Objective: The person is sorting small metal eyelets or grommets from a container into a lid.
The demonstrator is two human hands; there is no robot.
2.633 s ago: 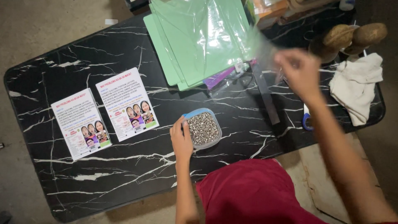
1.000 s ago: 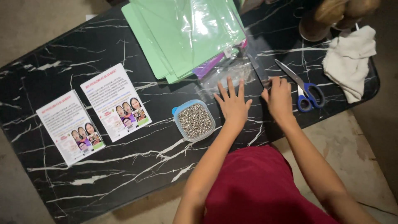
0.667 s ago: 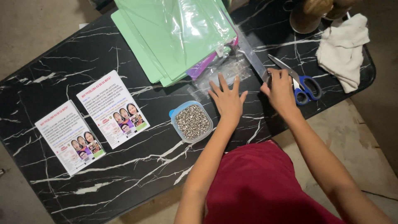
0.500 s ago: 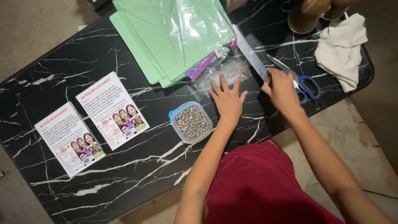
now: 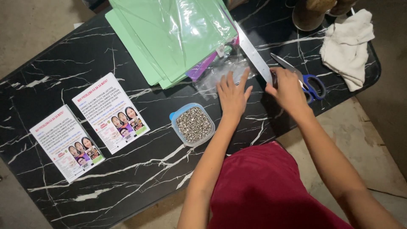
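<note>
- Nearest the camera, a dark red garment was seen at the worktop's near edge, with both forearms reaching out over the black, white-veined surface.
- A small clear tub with a blue rim, filled with tiny grey beads, was set just left of the left forearm, apart from the hand.
- Two printed leaflets were laid side by side well to the left of the tub.
- The left hand was pressed flat, its fingers spread wide and laid on a small clear plastic bag; nothing was gripped by it.
- The bag was spread on the worktop under and just beyond those fingertips, its far edge touching the stack of sheets.
- The right hand was curled around the near end of a metal ruler, the fingers closed narrowly on it.
- The ruler was angled away up-left from that hand, its blade lying just beside the bag's right edge and close to the left fingertips.
- Blue-handled scissors were lying just right of the right hand.
- Farther off, a stack of green sheets in clear wrapping was seen, with a purple edge showing beneath it.
- A crumpled white cloth was lying at the far right corner.
</note>
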